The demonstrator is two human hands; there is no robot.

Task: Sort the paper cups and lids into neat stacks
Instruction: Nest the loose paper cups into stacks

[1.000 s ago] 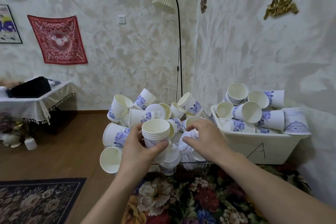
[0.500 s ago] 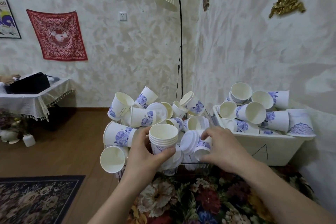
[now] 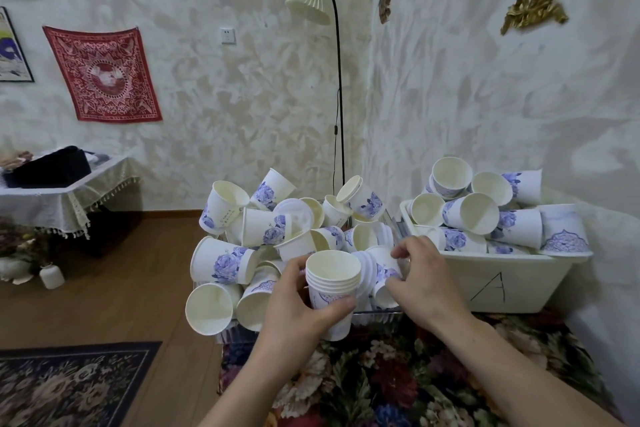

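A jumbled pile of white paper cups (image 3: 242,229) with blue flower prints fills a clear bin in front of me. My left hand (image 3: 298,312) grips a nested stack of several cups (image 3: 333,282), held upright with its mouth up. Just to its right, my right hand (image 3: 426,277) pinches a single flower-print cup (image 3: 382,270) that lies tilted on the pile, beside a white lid (image 3: 364,270). Another white lid (image 3: 298,217) rests higher in the pile.
A white tub marked "A" (image 3: 498,284) at the right holds more loose cups (image 3: 478,215). Both containers sit on a flowered cloth (image 3: 381,381). A floor lamp (image 3: 337,80) stands behind the pile. Wooden floor and a dark rug (image 3: 69,385) lie to the left.
My right hand reached into the pile and closed on a single cup, drawing it toward the stack. My left hand kept the stack upright and lifted it slightly nearer.
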